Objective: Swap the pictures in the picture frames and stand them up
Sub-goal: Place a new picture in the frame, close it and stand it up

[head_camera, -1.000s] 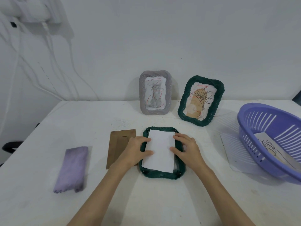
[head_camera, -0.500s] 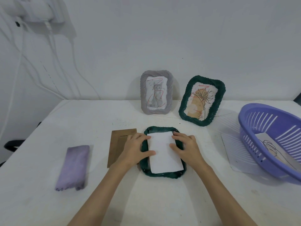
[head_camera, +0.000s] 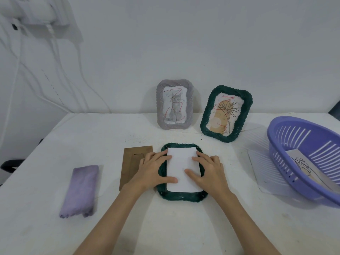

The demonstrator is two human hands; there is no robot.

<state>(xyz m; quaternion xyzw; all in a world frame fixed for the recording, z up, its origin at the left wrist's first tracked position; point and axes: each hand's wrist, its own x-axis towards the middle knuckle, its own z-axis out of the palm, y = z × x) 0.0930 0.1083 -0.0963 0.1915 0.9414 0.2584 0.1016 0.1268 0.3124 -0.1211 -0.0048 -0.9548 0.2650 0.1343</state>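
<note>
Lies face down on the white table (head_camera: 184, 227), near the front middle: a dark green frame (head_camera: 181, 196), with a white sheet (head_camera: 181, 168) set squarely into its back opening. Pressed flat from both sides: left hand (head_camera: 152, 170) with straight fingers (head_camera: 161, 156) on the sheet's left edge and thumb lower down on it; right hand (head_camera: 209, 171) mirrored, fingers extended on the right edge, thumb on the paper. Neither curled round anything.

Half a second earlier sat skewed, lower corner swung right over the rim; now aligned with the opening.

Just left of the frame, partly under the left wrist: a brown backing board (head_camera: 132, 162). Farther left, a folded lilac cloth (head_camera: 81, 190). Stand propped against the wall behind: a grey frame (head_camera: 174, 104) with a cat drawing and a second green frame (head_camera: 226, 114) with a plant drawing. At the right edge, a purple slotted basket (head_camera: 287, 142) holding a line-drawn picture (head_camera: 303, 166), and under its near side a clear sheet (head_camera: 261, 168).
</note>
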